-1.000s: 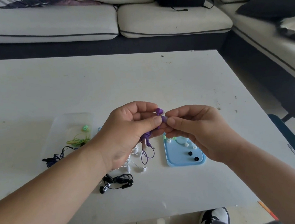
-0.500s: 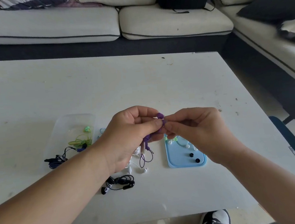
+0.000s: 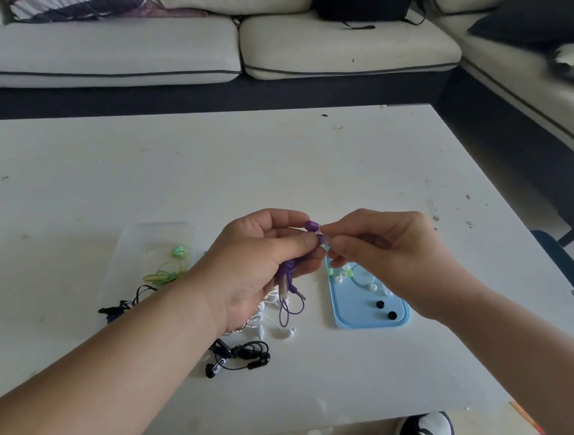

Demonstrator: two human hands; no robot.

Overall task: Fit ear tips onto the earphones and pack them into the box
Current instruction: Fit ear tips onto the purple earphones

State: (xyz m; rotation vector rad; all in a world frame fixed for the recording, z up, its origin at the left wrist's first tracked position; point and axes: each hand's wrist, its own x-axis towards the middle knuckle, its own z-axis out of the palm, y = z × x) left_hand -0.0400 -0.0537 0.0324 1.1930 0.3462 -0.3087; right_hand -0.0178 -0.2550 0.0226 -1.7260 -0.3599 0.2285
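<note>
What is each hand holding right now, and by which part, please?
The left hand grips the purple earphones near the buds; the right hand pinches the lower bud's end.

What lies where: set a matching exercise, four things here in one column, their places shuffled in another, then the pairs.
1. purple earphones
2. green earphones
3. black earphones
4. black ear tips

A. on the blue tray
B. in the clear box
C. held in the left hand
D. on the table, near its front edge

Pairs: 1-C, 2-B, 3-D, 4-A.
</note>
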